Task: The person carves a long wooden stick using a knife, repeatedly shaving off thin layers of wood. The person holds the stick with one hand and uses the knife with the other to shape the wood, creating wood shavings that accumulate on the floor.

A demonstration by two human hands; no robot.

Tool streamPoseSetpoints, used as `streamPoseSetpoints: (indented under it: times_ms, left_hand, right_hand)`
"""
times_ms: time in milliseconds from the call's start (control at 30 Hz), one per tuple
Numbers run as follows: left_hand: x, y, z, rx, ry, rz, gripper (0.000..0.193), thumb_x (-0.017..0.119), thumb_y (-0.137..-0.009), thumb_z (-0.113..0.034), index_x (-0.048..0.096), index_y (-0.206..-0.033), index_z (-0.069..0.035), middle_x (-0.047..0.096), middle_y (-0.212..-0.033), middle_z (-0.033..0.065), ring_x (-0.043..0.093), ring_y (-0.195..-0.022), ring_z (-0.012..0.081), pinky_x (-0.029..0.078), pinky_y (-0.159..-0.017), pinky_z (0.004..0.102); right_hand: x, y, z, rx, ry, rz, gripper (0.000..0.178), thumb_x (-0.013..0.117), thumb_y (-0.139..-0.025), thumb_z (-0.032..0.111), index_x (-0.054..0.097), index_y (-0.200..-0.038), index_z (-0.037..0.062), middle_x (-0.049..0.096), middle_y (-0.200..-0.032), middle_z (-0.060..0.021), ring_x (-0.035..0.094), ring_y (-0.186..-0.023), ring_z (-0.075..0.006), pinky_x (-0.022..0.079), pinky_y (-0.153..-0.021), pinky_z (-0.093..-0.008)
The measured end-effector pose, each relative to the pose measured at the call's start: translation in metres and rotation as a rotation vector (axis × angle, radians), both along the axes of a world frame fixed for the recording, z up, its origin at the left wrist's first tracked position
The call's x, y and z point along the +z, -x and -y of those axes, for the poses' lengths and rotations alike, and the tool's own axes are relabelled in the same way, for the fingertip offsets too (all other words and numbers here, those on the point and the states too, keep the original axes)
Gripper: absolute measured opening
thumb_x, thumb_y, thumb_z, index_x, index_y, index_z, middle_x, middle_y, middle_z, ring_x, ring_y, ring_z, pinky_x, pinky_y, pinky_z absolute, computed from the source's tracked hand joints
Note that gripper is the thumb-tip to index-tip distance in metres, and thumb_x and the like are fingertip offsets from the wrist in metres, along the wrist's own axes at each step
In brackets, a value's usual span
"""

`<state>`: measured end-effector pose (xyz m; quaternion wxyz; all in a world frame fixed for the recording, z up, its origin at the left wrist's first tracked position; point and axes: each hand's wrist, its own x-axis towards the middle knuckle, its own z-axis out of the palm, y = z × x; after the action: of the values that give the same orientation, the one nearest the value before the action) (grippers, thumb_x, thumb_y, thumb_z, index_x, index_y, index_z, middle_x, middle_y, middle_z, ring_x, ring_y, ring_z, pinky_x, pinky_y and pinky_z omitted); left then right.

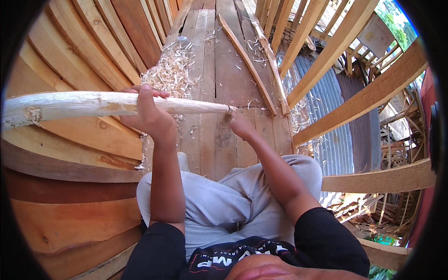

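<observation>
A long pale wooden pole (186,106), stripped of bark, lies level across in front of me; its thick end runs out past the left rim. My left hand (151,112) is wrapped round it from below, thumb up, left of the middle. At the thin right end, my right hand (241,124) is closed against the tip, where a small dark band shows. Its fingertips are mostly hidden, and whether they also hold something small cannot be made out. Both forearms reach over my crossed legs in grey trousers (224,196).
Curled wood shavings (172,70) heap on the plank floor (200,149). Boards (74,172) stand along the left side. Two long strips, one a loose wooden strip (247,63), lie ahead. A slatted wooden railing (354,119) lines the right, with corrugated metal sheet (343,140) beyond and below.
</observation>
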<state>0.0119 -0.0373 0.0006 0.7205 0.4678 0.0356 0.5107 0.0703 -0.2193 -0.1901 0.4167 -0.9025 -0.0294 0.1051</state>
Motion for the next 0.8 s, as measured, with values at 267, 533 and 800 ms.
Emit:
streamPoseSetpoints:
  times_ms: [267,533,800]
  left_hand:
    - [0.003,0.002,-0.004,0.046,-0.061,-0.04,0.014,0.057,-0.079,-0.005,0.044,-0.083,-0.005,0.046,-0.061,0.0047,0.053,-0.052,0.0182,0.049,-0.055,0.033]
    - [0.001,0.001,0.001,0.005,0.001,0.02,0.01,0.054,-0.08,-0.001,0.045,-0.082,-0.004,0.046,-0.058,0.005,0.053,-0.05,0.0183,0.05,-0.054,0.0331]
    - [0.0,-0.002,-0.001,0.035,-0.057,0.008,0.012,0.054,-0.08,-0.002,0.044,-0.084,-0.005,0.046,-0.059,0.0059,0.053,-0.051,0.0194,0.05,-0.056,0.0349]
  right_hand:
    - [0.039,0.008,-0.02,0.206,-0.107,0.122,0.048,0.034,-0.101,0.034,0.057,-0.091,-0.0071,0.055,-0.075,-0.0295,0.059,-0.065,-0.0394,0.046,-0.065,-0.0457]
    - [-0.029,-0.014,0.024,0.109,0.182,0.013,0.048,0.033,-0.1,0.037,0.063,-0.104,-0.0001,0.063,-0.095,-0.0287,0.065,-0.084,-0.0407,0.051,-0.075,-0.0446]
    - [0.053,0.002,-0.021,0.145,-0.112,0.076,0.054,0.035,-0.099,0.037,0.065,-0.085,-0.0056,0.062,-0.076,-0.0295,0.061,-0.075,-0.0459,0.047,-0.072,-0.05]
